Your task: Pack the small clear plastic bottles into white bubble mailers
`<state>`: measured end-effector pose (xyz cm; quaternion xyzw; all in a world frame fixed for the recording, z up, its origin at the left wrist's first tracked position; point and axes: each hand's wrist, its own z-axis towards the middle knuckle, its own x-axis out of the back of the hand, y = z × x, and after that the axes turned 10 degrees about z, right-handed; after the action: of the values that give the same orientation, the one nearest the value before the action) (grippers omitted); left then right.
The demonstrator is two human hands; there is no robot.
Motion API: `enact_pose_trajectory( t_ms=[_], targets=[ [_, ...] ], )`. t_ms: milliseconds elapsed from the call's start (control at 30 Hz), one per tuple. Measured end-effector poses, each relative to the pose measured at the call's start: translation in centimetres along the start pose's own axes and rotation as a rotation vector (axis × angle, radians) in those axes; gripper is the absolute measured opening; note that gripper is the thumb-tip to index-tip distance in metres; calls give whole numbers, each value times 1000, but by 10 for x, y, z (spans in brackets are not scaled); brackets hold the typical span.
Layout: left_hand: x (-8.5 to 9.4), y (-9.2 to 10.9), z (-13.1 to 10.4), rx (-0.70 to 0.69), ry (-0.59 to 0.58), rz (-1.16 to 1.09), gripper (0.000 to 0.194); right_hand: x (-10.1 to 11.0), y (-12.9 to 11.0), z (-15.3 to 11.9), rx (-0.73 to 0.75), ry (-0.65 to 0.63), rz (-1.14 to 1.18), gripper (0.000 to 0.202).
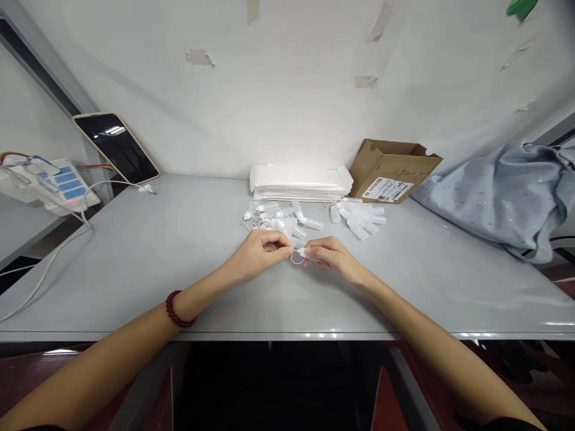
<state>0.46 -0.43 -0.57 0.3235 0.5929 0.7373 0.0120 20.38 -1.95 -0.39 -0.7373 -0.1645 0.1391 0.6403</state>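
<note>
My left hand (pixel 259 254) and my right hand (pixel 331 257) meet at the middle of the grey table (pixel 148 263). Between their fingertips they pinch a small white tag on a thin looped string (pixel 298 257). A red bead bracelet sits on my left wrist. Just beyond my hands lies a loose heap of white string tags (pixel 276 219). A second, neater fan of similar tags (pixel 359 219) lies to its right.
A stack of white flat bags (pixel 300 182) lies against the wall. A tilted cardboard box (pixel 392 170) stands to its right, and blue cloth (pixel 498 191) beyond it. At the left, a phone (pixel 115 147) leans on the wall near a power strip (pixel 54 185) with cables.
</note>
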Motion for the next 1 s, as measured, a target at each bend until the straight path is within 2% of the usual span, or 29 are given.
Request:
enact_pose_trajectory(
  t_ms=[533, 800, 1000],
  targets=[
    [0, 0, -1, -2, -36, 14, 13, -1, -1, 0, -5, -13, 6, 30],
    [5, 2, 2, -1, -16, -13, 29, 4, -5, 0, 40, -9, 41, 31],
    [3, 3, 1, -17, -10, 22, 20, 3, -2, -1, 33, -11, 26, 31]
  ],
)
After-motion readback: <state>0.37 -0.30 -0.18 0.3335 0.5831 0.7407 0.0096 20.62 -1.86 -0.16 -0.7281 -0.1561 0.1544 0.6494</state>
